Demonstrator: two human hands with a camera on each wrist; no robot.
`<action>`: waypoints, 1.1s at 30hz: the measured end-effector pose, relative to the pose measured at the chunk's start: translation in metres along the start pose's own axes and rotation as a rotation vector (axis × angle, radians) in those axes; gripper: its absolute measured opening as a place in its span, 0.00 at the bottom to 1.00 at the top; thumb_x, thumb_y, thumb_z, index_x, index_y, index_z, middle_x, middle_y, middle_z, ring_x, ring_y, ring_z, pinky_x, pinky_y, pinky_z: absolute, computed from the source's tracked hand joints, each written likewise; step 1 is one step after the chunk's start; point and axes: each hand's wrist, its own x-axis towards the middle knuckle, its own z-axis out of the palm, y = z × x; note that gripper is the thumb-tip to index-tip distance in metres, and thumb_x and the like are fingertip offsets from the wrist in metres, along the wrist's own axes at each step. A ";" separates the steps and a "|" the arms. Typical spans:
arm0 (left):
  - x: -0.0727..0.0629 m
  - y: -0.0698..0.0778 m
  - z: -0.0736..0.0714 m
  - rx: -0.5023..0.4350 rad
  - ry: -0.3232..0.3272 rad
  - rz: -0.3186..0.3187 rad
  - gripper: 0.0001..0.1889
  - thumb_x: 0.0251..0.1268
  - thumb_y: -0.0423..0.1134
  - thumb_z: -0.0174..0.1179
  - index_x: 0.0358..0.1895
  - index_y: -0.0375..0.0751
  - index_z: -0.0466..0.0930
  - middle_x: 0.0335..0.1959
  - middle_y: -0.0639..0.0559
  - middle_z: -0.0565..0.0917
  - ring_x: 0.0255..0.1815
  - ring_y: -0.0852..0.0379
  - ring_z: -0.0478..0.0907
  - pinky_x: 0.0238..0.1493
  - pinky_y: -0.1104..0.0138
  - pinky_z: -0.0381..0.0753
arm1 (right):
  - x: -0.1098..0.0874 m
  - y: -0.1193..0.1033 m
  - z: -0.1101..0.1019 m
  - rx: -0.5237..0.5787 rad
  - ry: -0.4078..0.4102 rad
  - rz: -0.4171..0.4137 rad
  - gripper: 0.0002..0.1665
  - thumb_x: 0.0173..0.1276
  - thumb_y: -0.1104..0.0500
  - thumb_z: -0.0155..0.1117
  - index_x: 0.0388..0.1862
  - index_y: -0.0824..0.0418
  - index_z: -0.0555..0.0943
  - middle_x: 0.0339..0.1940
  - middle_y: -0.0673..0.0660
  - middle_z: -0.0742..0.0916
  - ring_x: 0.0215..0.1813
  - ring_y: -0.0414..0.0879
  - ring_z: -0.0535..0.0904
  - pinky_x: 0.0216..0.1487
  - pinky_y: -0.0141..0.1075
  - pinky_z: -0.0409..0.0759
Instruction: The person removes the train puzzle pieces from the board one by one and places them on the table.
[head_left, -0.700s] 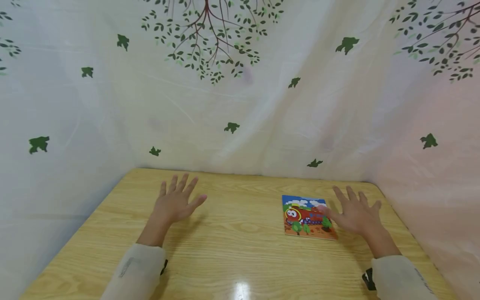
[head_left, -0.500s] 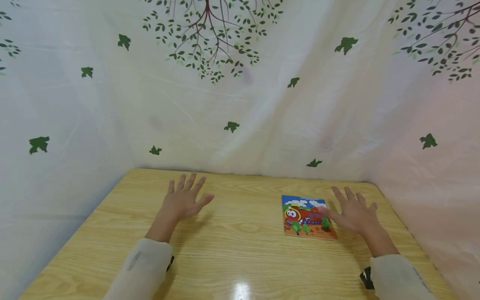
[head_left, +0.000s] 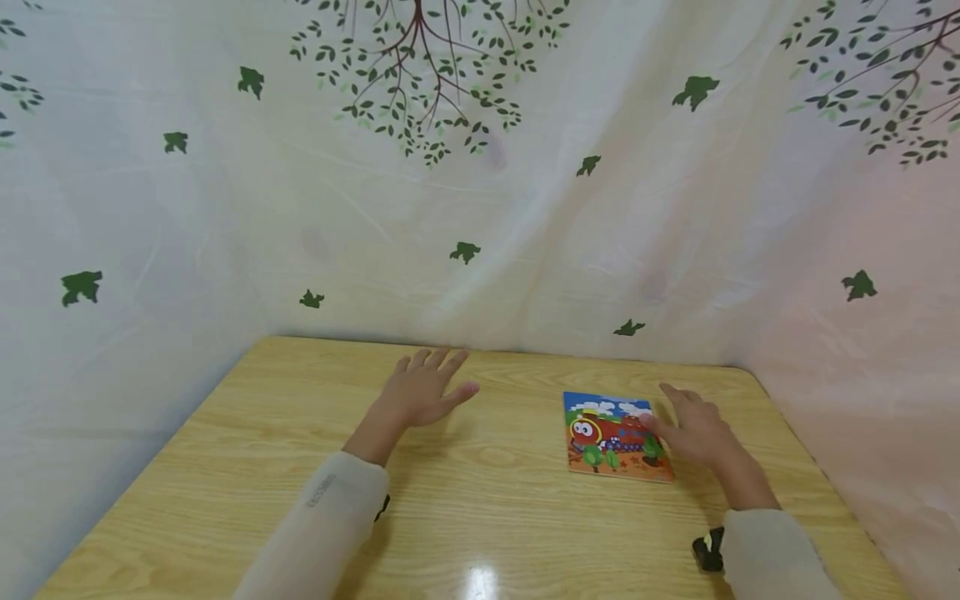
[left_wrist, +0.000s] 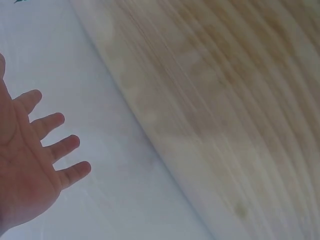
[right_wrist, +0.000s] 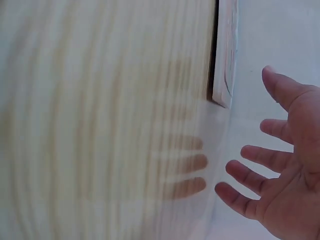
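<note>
On the right half of the table lies a flat square picture board (head_left: 611,450) with a red cartoon train, trees and a blue sky; the right wrist view catches only its pale edge (right_wrist: 222,60). My right hand (head_left: 697,429) hovers by the board's right side, its thumb overlapping the picture in the head view. In the right wrist view the right hand (right_wrist: 285,165) has its fingers spread and holds nothing. Left of the board my left hand (head_left: 420,392) is held over the table, fingers extended. Nothing is in the left hand (left_wrist: 30,155) in its wrist view either.
The wood-grain table (head_left: 480,517) reaches back to a pale curtain (head_left: 375,208) printed with branches and green birds. That curtain also runs along the table's left and right sides. A black strap (head_left: 708,550) shows at the right sleeve.
My left hand has moved right, toward the table's middle. My right hand has shifted slightly left and turned, its fingers now closer together in the head view. The board stays put.
</note>
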 end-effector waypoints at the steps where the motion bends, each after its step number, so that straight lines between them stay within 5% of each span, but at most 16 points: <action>1: 0.003 0.003 0.001 0.001 0.002 0.012 0.42 0.75 0.74 0.33 0.83 0.55 0.52 0.82 0.43 0.57 0.79 0.34 0.55 0.74 0.36 0.52 | 0.001 0.000 0.001 0.018 0.003 -0.006 0.49 0.79 0.38 0.55 0.77 0.77 0.58 0.70 0.84 0.67 0.68 0.85 0.60 0.61 0.79 0.59; 16: 0.047 0.053 0.015 0.054 -0.043 0.214 0.36 0.79 0.68 0.40 0.80 0.53 0.60 0.76 0.49 0.68 0.77 0.43 0.64 0.73 0.42 0.62 | 0.013 -0.005 0.015 0.287 -0.092 0.122 0.53 0.74 0.40 0.64 0.80 0.73 0.53 0.71 0.82 0.68 0.71 0.79 0.63 0.66 0.70 0.65; 26: 0.065 0.099 0.038 0.244 -0.109 0.366 0.33 0.79 0.65 0.45 0.79 0.57 0.63 0.74 0.55 0.71 0.74 0.50 0.67 0.72 0.49 0.66 | 0.012 -0.004 0.021 0.338 -0.101 0.106 0.57 0.63 0.50 0.78 0.79 0.73 0.57 0.75 0.80 0.64 0.73 0.80 0.57 0.66 0.72 0.61; 33: 0.078 0.118 0.053 0.270 -0.175 0.389 0.35 0.75 0.69 0.46 0.78 0.60 0.63 0.73 0.56 0.70 0.74 0.52 0.66 0.74 0.50 0.64 | 0.012 -0.006 0.021 0.400 -0.099 0.072 0.49 0.64 0.58 0.77 0.75 0.77 0.62 0.73 0.80 0.67 0.74 0.78 0.56 0.69 0.72 0.56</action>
